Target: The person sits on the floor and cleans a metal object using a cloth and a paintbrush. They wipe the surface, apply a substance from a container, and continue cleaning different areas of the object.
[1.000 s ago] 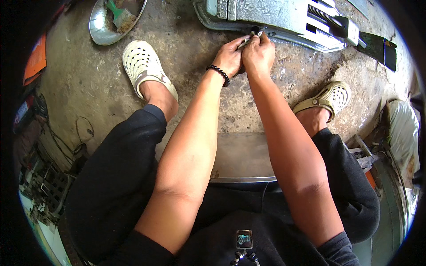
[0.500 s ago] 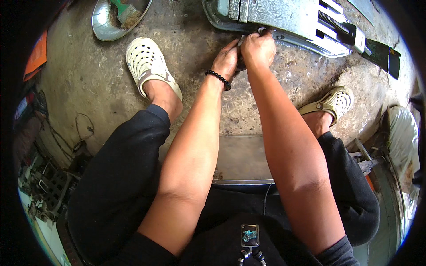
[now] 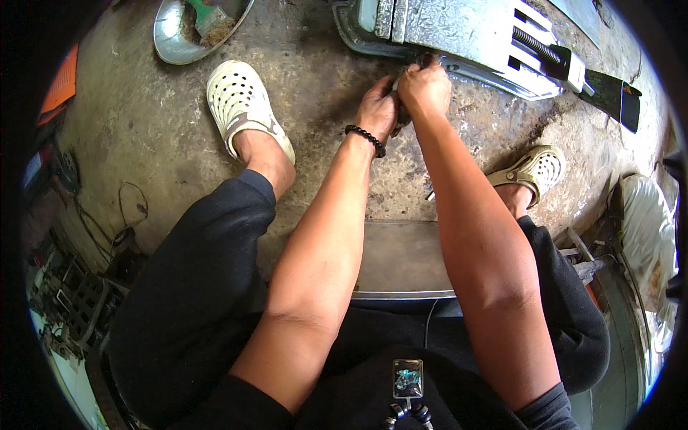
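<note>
Both my hands meet low over the floor, beside the near edge of a large grey metal vise. My left hand, with a black beaded bracelet at the wrist, is closed around a dark greyish thing that shows only in part between the hands. My right hand is curled over it from the other side, knuckles up. The fingertips are hidden, and I cannot make out what they grip. The vise's threaded screw and black handle extend to the right.
At the far left a round metal pan holds a green-handled brush. My feet, in pale clogs, stand either side of my hands on the stained concrete floor. Cables lie at the left, a white sack at the right.
My two hands have shifted slightly right and a little nearer to me, staying together. More of the thing between them shows. A small pale bit on the floor beside my right forearm has come into sight.
</note>
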The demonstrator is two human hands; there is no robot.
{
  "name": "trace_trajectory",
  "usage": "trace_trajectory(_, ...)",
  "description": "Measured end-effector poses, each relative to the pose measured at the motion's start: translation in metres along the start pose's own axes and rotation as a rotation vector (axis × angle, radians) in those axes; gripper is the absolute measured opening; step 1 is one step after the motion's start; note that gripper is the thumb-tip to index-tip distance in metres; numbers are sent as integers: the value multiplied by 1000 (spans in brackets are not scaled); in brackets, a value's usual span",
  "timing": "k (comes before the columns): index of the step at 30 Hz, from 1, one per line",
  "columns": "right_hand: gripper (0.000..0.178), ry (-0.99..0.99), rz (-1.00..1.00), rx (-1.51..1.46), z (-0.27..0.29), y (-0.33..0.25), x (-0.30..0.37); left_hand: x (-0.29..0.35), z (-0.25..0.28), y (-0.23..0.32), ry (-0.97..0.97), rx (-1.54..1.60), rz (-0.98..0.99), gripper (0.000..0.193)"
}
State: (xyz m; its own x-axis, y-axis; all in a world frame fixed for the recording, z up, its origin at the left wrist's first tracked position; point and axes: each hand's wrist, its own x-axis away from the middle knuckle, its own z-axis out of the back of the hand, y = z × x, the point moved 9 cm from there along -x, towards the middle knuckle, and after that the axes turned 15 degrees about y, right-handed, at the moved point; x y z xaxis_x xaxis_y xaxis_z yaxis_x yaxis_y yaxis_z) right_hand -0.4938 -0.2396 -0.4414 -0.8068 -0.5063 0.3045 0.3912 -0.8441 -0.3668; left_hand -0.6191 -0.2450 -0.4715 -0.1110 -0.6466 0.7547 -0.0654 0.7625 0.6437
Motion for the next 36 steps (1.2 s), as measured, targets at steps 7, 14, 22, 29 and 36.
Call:
trace_trajectory(7, 45, -25, 26, 23, -2, -3, 2, -6, 0, -5, -9, 71, -30, 29)
trace_trajectory(14, 42, -95, 195, 187, 4, -12, 6, 1, -3, -11, -12, -25, -71, 29)
trace_trajectory(22, 42, -96, 277, 287, 2, -7, 6, -5, 0, -27, 20, -170, -132, 30)
trace_trajectory(29, 39, -142, 399, 357, 3, -6, 5, 2, -11, -32, 2, -158, -149, 31)
trace_trajectory(36, 49, -172, 397, 400, 6, -5, 12, 8, -15, -41, -59, -36, -48, 28)
